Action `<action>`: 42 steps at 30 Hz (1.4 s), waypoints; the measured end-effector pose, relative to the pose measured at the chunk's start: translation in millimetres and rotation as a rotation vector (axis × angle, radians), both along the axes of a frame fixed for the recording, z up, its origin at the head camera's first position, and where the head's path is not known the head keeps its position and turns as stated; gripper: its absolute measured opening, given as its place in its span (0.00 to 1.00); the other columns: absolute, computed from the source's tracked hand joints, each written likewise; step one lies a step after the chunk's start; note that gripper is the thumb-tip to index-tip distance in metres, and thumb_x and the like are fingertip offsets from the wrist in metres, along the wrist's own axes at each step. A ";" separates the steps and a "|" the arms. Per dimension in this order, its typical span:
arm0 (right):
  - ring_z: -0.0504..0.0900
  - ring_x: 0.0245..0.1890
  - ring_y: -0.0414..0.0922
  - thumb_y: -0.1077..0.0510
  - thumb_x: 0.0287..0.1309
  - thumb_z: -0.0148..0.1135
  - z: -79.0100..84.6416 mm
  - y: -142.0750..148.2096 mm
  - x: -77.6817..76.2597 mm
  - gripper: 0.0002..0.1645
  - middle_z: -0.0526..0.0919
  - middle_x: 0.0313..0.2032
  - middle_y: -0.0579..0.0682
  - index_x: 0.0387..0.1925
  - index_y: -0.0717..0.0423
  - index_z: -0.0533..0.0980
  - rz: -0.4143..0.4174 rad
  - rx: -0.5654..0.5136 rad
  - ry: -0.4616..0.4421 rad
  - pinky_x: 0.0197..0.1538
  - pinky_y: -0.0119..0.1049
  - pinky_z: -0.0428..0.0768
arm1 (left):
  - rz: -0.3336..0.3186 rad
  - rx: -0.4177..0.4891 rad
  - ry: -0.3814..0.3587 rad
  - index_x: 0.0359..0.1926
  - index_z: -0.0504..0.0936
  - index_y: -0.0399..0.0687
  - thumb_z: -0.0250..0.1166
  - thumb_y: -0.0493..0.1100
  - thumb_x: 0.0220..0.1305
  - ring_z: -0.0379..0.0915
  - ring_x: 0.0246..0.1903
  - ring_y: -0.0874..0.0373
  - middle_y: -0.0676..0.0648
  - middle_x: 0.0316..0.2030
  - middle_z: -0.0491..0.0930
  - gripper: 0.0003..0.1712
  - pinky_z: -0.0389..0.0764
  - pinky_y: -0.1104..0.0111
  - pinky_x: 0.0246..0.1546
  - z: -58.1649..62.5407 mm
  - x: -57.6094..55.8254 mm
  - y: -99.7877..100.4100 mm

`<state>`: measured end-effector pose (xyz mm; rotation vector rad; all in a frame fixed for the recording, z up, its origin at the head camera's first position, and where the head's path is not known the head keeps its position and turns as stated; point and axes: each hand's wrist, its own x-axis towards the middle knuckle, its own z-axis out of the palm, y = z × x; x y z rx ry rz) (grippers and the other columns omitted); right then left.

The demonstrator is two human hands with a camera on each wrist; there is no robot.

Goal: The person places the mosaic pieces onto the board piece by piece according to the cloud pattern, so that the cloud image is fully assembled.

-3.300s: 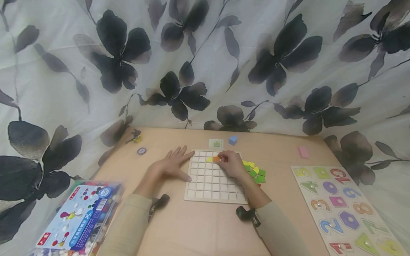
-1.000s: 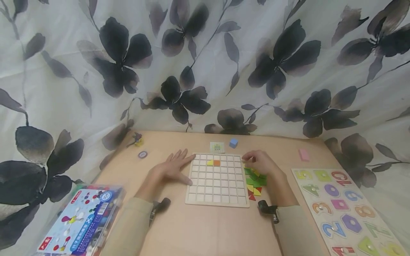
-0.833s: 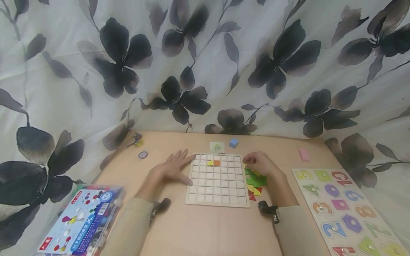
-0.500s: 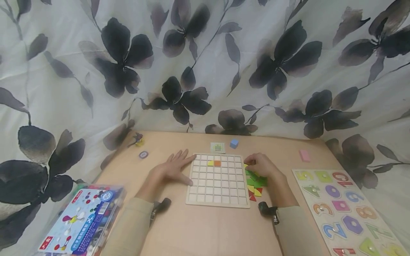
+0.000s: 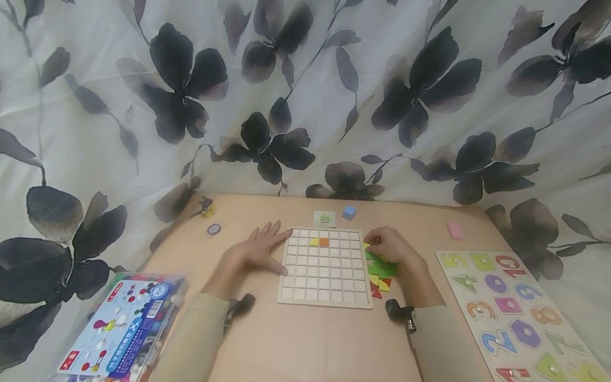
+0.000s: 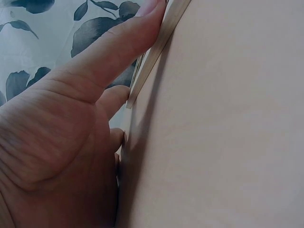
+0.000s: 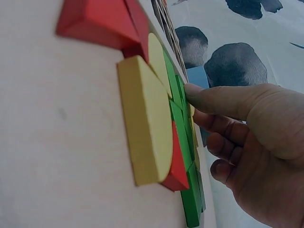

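A pale wooden grid board (image 5: 317, 273) lies flat on the table, with a yellow block (image 5: 314, 242) and an orange block (image 5: 324, 242) side by side in its second row from the far edge. My left hand (image 5: 255, 249) rests spread at the board's left side, its thumb and forefinger touching the edge. To the board's right is a pile of green blocks (image 5: 381, 265), with red and yellow ones among them. My right hand (image 5: 391, 245) is over the pile's far end, thumb and forefinger curled about a small yellow block (image 7: 192, 111), mostly hidden by the fingers.
A small patterned card (image 5: 324, 219) and a blue block (image 5: 349, 213) sit beyond the board. A pink block (image 5: 454, 231) and a number puzzle board (image 5: 506, 297) lie to the right. A molecule-kit box (image 5: 119, 326), a round disc (image 5: 214, 229) and a small figure (image 5: 207, 207) are at left.
My right hand has left the orange block on the grid board and moved right to the pile, where it has barely shifted over the last second. My left hand keeps its place.
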<state>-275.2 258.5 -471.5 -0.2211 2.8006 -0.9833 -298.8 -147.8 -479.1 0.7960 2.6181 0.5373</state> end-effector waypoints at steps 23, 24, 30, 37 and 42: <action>0.76 0.43 0.50 0.64 0.67 0.67 4.7 2.3 -0.6 0.11 0.85 0.40 0.50 0.48 0.53 0.87 0.015 -0.033 0.078 0.46 0.41 0.75 | -0.005 0.001 0.005 0.84 0.49 0.64 0.74 0.77 0.48 0.23 0.83 0.36 0.37 0.84 0.32 0.70 0.29 0.36 0.79 -1.0 -0.7 -1.0; 0.76 0.43 0.50 0.64 0.67 0.67 5.1 2.1 -0.3 0.11 0.85 0.41 0.50 0.49 0.53 0.87 0.014 -0.033 0.087 0.47 0.41 0.75 | -0.005 0.003 0.003 0.84 0.49 0.64 0.74 0.77 0.47 0.23 0.83 0.36 0.37 0.84 0.32 0.70 0.29 0.36 0.79 -1.4 -0.9 -0.9; 0.79 0.47 0.51 0.60 0.69 0.66 8.4 -1.9 0.8 0.14 0.86 0.45 0.49 0.53 0.51 0.86 -0.011 -0.078 0.129 0.53 0.43 0.77 | -0.003 -0.002 0.003 0.84 0.48 0.65 0.74 0.78 0.46 0.23 0.83 0.36 0.38 0.84 0.32 0.71 0.29 0.36 0.79 -3.3 -2.3 -0.9; 0.83 0.47 0.51 0.61 0.69 0.67 14.2 -16.2 3.7 0.13 0.89 0.48 0.51 0.53 0.56 0.86 0.015 -0.195 0.157 0.57 0.46 0.81 | -0.001 -0.001 0.006 0.84 0.48 0.66 0.74 0.79 0.45 0.23 0.83 0.37 0.38 0.84 0.32 0.72 0.29 0.36 0.79 -3.3 -4.2 -0.1; 0.84 0.48 0.49 0.61 0.69 0.67 12.3 -29.9 4.9 0.12 0.89 0.49 0.50 0.51 0.54 0.87 0.006 -0.216 0.167 0.56 0.44 0.82 | -0.002 -0.006 0.007 0.84 0.48 0.65 0.74 0.79 0.45 0.23 0.83 0.36 0.38 0.84 0.32 0.72 0.29 0.36 0.79 -3.9 -3.8 -0.8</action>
